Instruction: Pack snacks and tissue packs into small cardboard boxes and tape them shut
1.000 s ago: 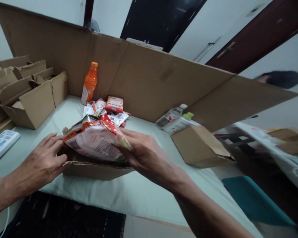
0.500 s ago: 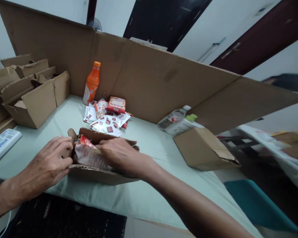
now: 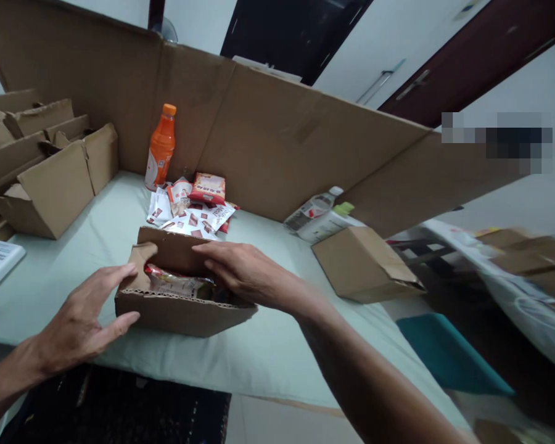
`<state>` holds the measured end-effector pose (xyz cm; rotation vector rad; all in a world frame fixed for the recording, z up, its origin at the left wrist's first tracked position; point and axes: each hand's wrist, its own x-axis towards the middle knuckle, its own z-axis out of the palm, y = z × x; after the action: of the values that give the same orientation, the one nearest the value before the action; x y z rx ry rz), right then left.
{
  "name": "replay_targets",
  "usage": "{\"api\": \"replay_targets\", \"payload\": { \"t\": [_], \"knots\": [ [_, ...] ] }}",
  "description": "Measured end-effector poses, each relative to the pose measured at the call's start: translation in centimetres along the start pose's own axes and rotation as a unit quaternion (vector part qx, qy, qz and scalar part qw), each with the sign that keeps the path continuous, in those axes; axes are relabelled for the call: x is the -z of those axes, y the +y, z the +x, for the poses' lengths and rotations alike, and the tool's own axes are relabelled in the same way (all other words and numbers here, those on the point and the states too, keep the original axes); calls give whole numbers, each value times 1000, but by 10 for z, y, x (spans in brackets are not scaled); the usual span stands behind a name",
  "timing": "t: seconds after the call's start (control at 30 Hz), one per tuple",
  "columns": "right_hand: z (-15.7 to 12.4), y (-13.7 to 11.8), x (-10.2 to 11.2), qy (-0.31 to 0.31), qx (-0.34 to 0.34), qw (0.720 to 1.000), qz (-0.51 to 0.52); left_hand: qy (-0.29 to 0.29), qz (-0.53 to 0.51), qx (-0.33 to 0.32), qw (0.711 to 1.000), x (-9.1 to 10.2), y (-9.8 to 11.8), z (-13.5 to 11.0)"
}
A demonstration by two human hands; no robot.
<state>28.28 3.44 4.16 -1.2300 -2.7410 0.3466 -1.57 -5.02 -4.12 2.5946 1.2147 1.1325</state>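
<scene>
An open cardboard box (image 3: 180, 317) stands before me on the pale green cloth, its top flaps up. Inside lies a clear and red plastic food packet (image 3: 180, 286); whatever is deeper in the box is hidden. My left hand (image 3: 86, 314) is at the box's left end, thumb and fingers spread, fingertips close to the side flap. Over the right end reaches my right hand (image 3: 243, 271), its fingers stretched out along the back flap and nothing visible in it. Just behind the box are several white sachets (image 3: 192, 221) and a red snack packet (image 3: 208, 188).
An orange drink bottle (image 3: 161, 148) stands against the cardboard screen (image 3: 268, 135). Several open boxes (image 3: 65, 188) are at left, by a white device (image 3: 0, 265). Rightward lie a clear bottle (image 3: 313, 208), a green-capped bottle (image 3: 326, 225) and another box (image 3: 365, 265).
My right hand has let go of the packet, which now lies lower in the box, and lifted to the back flap. My left hand has opened off the box's left end. The view shifted slightly.
</scene>
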Motion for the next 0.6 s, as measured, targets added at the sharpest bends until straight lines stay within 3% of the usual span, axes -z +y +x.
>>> {"api": "replay_targets", "payload": {
  "t": [0.07, 0.2, 0.27, 0.37, 0.47, 0.6],
  "knots": [
    [-8, 5, -4, 28, -2, 999, 32, -2, -7, -11, 1000, -4, 0, 4],
    [-51, 17, -11, 182, 4, 979, 95, 4, -3, -17, 1000, -7, -1, 9],
    [-71, 23, -17, 227, -9, 968, 106, 8, -17, -15, 1000, -7, -2, 11],
    [-81, 28, -34, 167, -14, 977, 133, 16, -28, -9, 999, -7, -2, 15],
    [-71, 33, -47, 93, 16, 983, 160, 9, -20, -3, 1000, -7, 0, 20],
    [-62, 42, -47, 55, 44, 971, 227, 11, 5, 13, 1000, -10, 2, 19]
  ]
}}
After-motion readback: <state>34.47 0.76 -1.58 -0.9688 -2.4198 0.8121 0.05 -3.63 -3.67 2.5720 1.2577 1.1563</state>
